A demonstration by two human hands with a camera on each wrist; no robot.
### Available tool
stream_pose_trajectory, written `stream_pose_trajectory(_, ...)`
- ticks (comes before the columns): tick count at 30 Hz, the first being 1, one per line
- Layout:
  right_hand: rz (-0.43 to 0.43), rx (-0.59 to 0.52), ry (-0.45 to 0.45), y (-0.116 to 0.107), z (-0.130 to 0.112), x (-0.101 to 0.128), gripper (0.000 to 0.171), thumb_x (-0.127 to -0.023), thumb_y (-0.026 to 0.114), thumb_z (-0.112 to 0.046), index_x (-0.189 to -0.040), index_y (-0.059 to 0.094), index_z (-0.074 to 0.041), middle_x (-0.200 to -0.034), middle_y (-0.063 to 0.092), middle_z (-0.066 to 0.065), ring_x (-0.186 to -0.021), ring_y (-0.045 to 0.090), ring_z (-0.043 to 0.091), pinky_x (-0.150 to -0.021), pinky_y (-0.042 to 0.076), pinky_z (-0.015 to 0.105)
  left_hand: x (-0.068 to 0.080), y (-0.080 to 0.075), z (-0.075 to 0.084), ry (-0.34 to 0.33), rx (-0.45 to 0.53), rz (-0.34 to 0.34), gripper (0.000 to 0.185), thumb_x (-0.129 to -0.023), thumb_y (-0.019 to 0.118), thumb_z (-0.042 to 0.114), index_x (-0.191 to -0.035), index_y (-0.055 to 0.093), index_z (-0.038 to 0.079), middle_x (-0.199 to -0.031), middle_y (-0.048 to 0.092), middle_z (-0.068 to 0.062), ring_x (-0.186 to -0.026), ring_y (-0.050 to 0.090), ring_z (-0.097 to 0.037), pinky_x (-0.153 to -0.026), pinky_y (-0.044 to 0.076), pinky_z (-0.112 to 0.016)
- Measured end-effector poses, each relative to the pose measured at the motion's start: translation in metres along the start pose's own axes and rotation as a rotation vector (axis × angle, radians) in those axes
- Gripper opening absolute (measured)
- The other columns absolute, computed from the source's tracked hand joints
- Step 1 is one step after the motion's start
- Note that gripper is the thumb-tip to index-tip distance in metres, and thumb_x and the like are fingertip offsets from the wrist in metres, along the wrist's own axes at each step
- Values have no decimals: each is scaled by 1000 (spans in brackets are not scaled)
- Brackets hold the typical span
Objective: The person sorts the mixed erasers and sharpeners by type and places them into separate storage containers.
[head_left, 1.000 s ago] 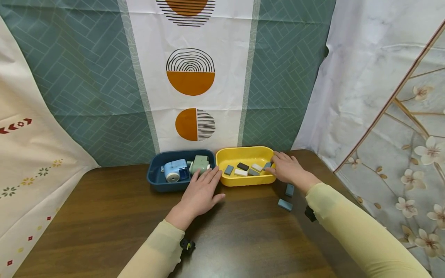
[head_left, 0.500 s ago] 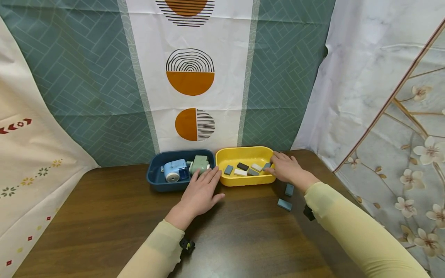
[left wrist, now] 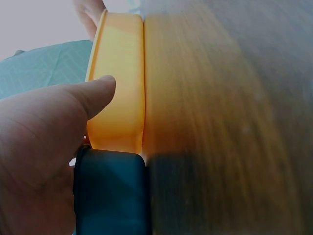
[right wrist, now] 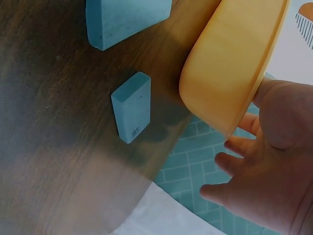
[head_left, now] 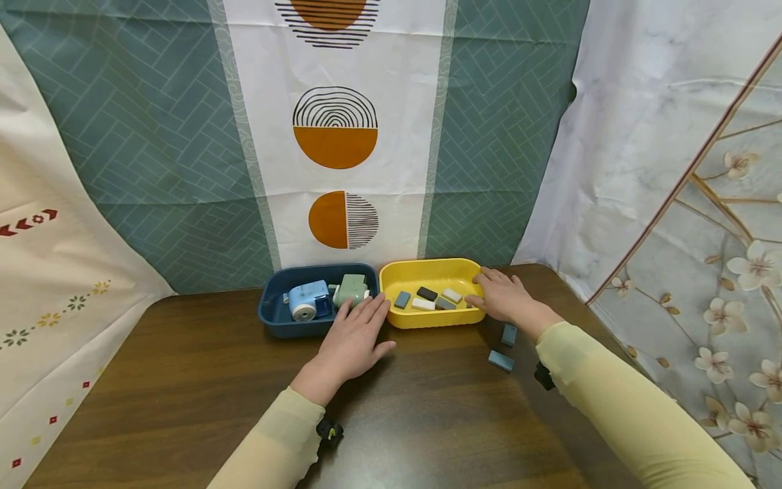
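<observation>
My left hand (head_left: 359, 327) lies flat on the brown table (head_left: 183, 394), fingers straight, its fingertips against the front rims where the dark blue tray (head_left: 269, 320) and the yellow tray (head_left: 427, 319) meet. In the left wrist view the thumb (left wrist: 93, 90) lies alongside the yellow tray (left wrist: 120, 73). My right hand (head_left: 491, 293) reaches over the yellow tray's right end with loose, spread fingers (right wrist: 234, 147); I see nothing held. Several small eraser-like blocks (head_left: 423, 303) lie in the yellow tray.
The blue tray holds a light blue sharpener (head_left: 308, 299) and a green one (head_left: 352, 288). Two blue-grey blocks (head_left: 509, 335) (head_left: 501, 360) lie on the table right of the yellow tray, below my right wrist. Patterned cloths hang behind and at both sides.
The right hand's fingers have shifted slightly over the tray's right end, and the blue-grey block seen at its fingertips earlier no longer shows. The left hand has not moved.
</observation>
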State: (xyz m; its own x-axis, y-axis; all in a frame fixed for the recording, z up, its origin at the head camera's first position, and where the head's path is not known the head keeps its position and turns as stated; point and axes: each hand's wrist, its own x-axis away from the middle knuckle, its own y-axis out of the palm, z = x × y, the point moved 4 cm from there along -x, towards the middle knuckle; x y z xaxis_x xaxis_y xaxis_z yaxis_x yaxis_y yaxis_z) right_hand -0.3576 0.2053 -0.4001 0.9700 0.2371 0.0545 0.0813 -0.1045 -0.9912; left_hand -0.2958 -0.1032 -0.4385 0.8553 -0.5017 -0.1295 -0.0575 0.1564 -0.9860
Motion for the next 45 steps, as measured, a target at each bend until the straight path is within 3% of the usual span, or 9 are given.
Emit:
stream_pose_trajectory(9,40,20,-43,2,1,3,61,-116,57,-42,-160,51,1,-172,36,29,-158,34,50,-126,24,76,0,3,0,-8,14,-8,84,-109,66,55,-175,33,14,-183,23,-5,-167,26,-31,-135,9,-60)
stream_pose_trajectory(18,160,56,-110,5,2,11,59,-116,58,-39,-159,52,1,-171,39,28,-155,39,51,-125,26,76,-1,5,1,-13,12,-8,85,-109,65,56,-175,32,14,-183,22,-4,-167,25,-30,-136,8,-59)
stream_pose_trajectory(28,238,6,-157,8,7,16,64,-117,51,-48,-159,52,1,-170,39,29,-152,41,54,-123,26,78,-1,2,2,-10,2,-6,86,-109,64,57,-176,32,14,-183,22,-4,-167,25,-30,-136,7,-59)
stream_pose_trajectory(45,241,25,-158,1,6,37,67,-115,59,-43,-165,46,0,-172,37,28,-158,36,51,-127,21,76,-2,2,-2,-9,2,-10,86,-109,65,58,-176,32,14,-183,22,-5,-167,25,-30,-136,7,-59)
